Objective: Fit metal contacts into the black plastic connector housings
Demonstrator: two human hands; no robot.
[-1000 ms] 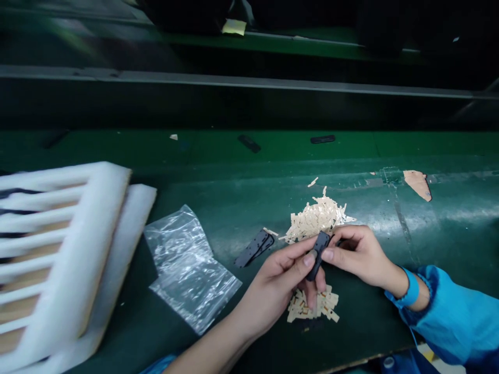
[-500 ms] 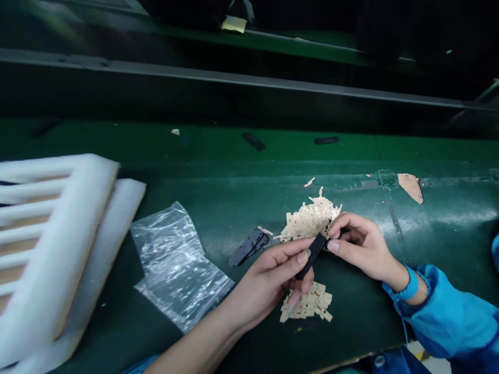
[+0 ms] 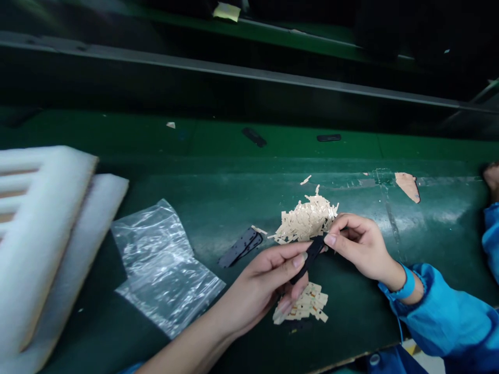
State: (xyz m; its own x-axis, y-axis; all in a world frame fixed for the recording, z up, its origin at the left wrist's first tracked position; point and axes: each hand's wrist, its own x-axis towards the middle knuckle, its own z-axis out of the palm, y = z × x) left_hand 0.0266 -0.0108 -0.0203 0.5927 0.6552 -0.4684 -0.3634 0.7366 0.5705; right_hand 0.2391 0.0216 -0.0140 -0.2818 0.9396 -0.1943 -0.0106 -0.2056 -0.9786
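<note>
Between the thumb and fingers of my left hand is a narrow black plastic strip-shaped part, held tilted. The thumb and forefinger of my right hand pinch at the part's upper end; whether a small piece sits between them is hidden. Behind the hands lies a heap of small cream-coloured pieces. Below the left fingers is a smaller pile of flat cream pieces with dark spots. Left of my left hand rest dark flat parts with holes, overlapping each other.
A clear plastic bag lies to the left, beside white slotted foam trays. Further back are two dark strips, one being a black strip. A brownish scrap lies right. Another person's blue sleeve shows at the right edge.
My right fingertips have closed in on the upper end of the black part, which has tilted slightly. The view has shifted a little, and another person's hand and more sleeve appear at right.
</note>
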